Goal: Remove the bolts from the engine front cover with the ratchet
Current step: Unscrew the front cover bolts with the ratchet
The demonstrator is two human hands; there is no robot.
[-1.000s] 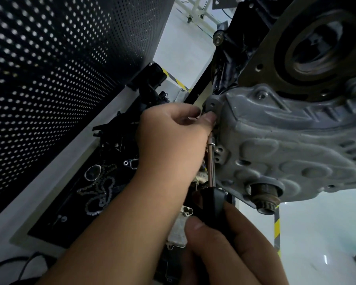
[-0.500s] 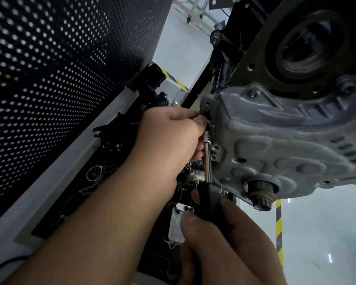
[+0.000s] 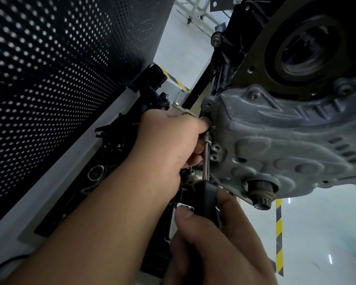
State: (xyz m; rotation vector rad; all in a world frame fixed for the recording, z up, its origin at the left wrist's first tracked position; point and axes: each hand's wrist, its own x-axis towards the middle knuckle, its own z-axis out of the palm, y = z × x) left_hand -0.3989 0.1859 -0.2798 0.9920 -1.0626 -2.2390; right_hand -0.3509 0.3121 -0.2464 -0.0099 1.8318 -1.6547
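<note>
Against grey front cover (image 3: 275, 145), chrome-shanked ratchet (image 3: 206, 159)

A black perforated panel (image 3: 60, 68) stands far left of the hands. Dark engine parts (image 3: 115, 145) lie on a mat just left of them. Yellow-black floor tape (image 3: 278, 233) runs at their right.

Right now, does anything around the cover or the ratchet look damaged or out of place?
Nothing stands out. The right hand grips the ratchet handle, the left hand steadies its head at the front cover edge. The bolt is hidden behind the fingers.
</note>
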